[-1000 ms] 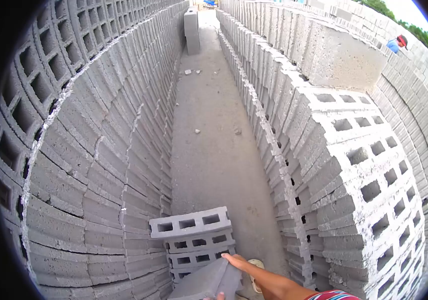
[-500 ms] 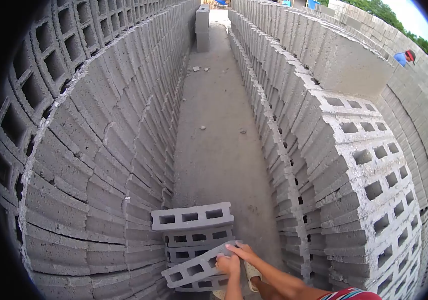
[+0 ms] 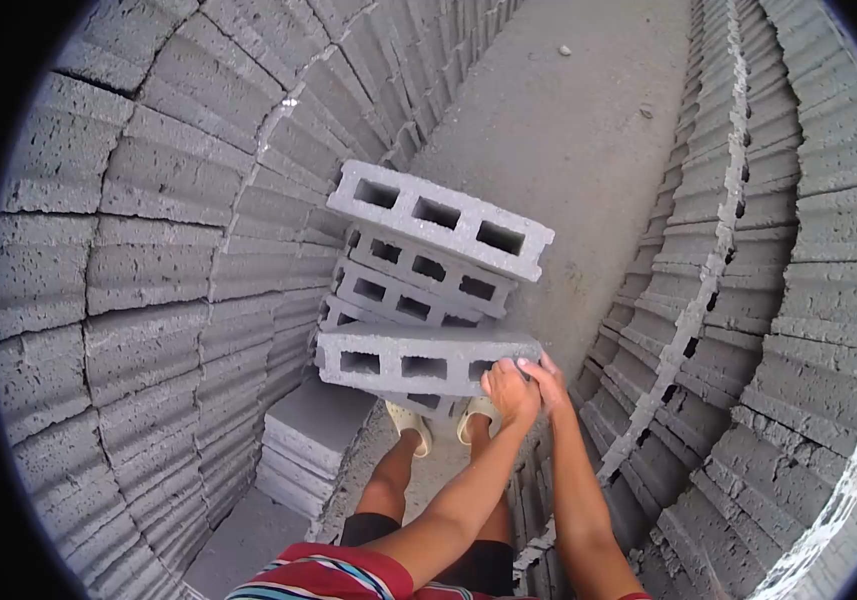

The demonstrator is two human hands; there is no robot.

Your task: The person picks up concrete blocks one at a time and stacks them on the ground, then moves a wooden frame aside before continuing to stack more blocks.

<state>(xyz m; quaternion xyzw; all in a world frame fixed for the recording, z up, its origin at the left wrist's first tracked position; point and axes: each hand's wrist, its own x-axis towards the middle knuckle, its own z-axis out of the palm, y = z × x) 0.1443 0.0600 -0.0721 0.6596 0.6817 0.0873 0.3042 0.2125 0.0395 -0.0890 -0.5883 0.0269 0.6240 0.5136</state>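
A grey hollow concrete block (image 3: 388, 350) with three square holes lies across the front of a low stack, roughly level in view. Both hands are at its right end. My left hand (image 3: 511, 393) is closed on the near face, by the rightmost hole, which it partly covers. Just beside it, my right hand (image 3: 546, 382) wraps round the end corner. Behind are more stacked concrete blocks (image 3: 418, 262), with a slightly turned top block (image 3: 403, 205) on them. Whether the held block rests on the one beneath cannot be made out.
A tall wall of blocks (image 3: 163, 180) rises on the left, another block wall (image 3: 798, 300) on the right. Between them runs a dusty floor (image 3: 568, 130) with small stones. Flat blocks (image 3: 323, 420) lie by my left foot. My feet in light clogs (image 3: 410, 428) stand close to the stack.
My view has tipped down and turned. The held block, slanted with its right end raised before, now lies nearer level. Both hands remain at its right end.
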